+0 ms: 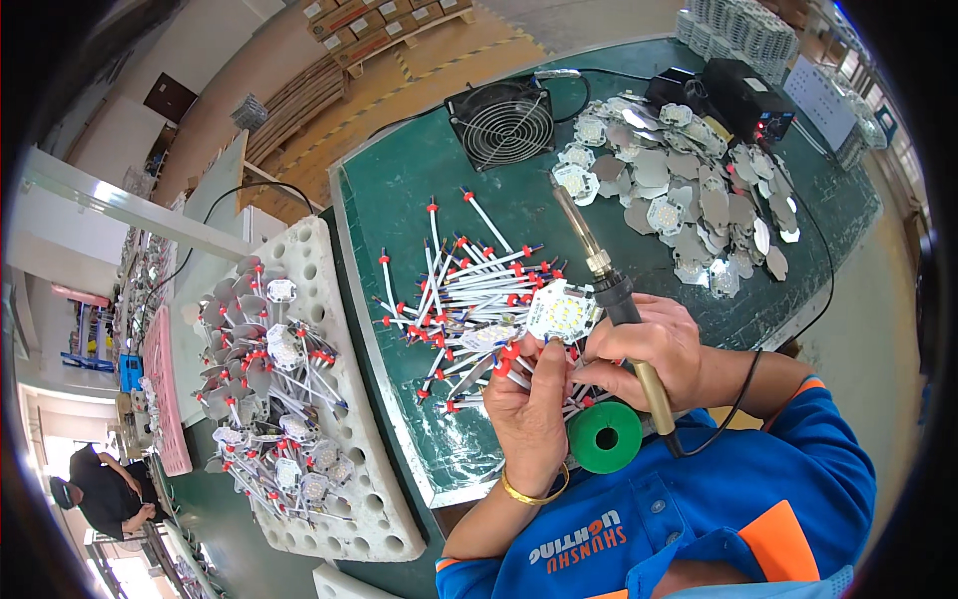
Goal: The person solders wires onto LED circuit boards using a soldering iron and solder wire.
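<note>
My left hand (527, 424) pinches a white LED board (562, 311) with its thumb near the lower edge. Beside that thumb, a short white wire with red fittings (509, 355) sits at the fingers; how it is held is partly hidden. My right hand (654, 349) grips a soldering iron (616, 298), tip pointing up and away from the board, while its fingertips meet the left fingers below the board. Beneath both hands lies a green spool (629, 439). A heap of white wires with red fittings (479, 285) spreads just beyond the left hand.
Loose round boards (654, 170) are piled at the far right, near a black soldering station (743, 100). A black fan (502, 125) stands at the back. To the left, a white foam tray (374, 499) carries wired boards. Another person (110, 489) is at far left.
</note>
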The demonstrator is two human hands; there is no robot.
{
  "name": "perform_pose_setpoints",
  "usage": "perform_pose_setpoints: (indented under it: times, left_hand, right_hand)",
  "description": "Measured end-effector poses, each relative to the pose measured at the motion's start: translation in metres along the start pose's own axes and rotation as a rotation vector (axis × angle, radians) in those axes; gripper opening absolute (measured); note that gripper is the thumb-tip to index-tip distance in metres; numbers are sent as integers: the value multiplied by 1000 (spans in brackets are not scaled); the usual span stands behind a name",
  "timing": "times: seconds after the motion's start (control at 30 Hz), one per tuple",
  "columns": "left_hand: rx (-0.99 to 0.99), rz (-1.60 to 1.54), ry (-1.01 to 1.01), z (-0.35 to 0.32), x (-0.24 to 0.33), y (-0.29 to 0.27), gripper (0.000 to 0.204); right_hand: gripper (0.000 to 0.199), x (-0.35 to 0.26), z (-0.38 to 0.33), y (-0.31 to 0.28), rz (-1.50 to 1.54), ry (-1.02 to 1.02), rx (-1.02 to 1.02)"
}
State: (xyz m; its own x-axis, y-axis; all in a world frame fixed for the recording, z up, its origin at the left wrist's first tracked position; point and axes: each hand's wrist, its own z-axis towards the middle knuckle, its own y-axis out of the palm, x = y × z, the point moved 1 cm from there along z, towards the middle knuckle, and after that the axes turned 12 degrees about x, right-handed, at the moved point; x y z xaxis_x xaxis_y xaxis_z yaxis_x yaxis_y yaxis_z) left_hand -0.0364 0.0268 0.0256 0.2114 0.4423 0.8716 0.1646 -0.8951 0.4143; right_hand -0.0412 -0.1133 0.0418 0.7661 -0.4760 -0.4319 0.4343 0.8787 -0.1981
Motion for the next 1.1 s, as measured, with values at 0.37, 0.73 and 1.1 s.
perform_pose_setpoints:
  times: [0.37, 0.73, 1.1]
  left_hand:
    - [-56, 31, -17, 5, -3, 8, 4]
    - [-49, 71, -36, 3, -2, 3, 9]
    - [-65, 150, 83, -2, 2, -9, 6]
  right_hand:
    - [32, 16, 5, -10, -130, 217, 121]
    - [33, 12, -3, -9, -78, 253, 108]
    - [28, 11, -12, -18, 72, 133, 54]
